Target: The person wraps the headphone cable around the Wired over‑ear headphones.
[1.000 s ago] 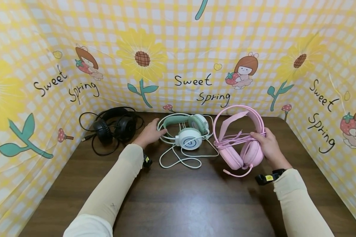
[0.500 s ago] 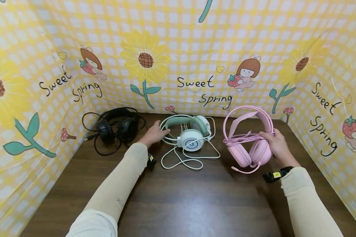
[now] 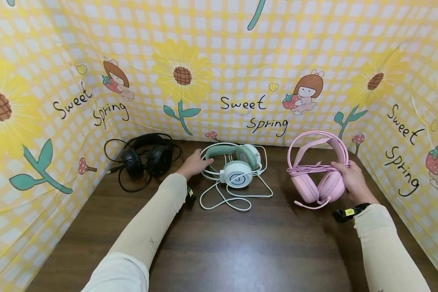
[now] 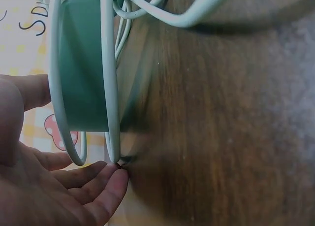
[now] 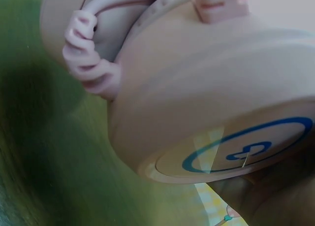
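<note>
In the head view, a white and green pair of headphones lies mid-table at the back. My left hand is at its headband, thumb on one side and fingers curved around the band's outer end; the left wrist view shows the fingertips right at the thin white bands. To the right, my right hand grips a pink headset by its side, thumb over the bundled pink cable. The headset is upright, its mic boom pointing left. Its ear cup fills much of the right wrist view, hiding most fingers.
A black headset with its loose cable lies at the back left of the brown wooden table. The white cable loops in front of the white headphones. A checked cloth walls the back and both sides.
My right hand has moved the pink headset to the right, away from the white headphones. My left hand stays at the white headband. The head view has shifted slightly.
</note>
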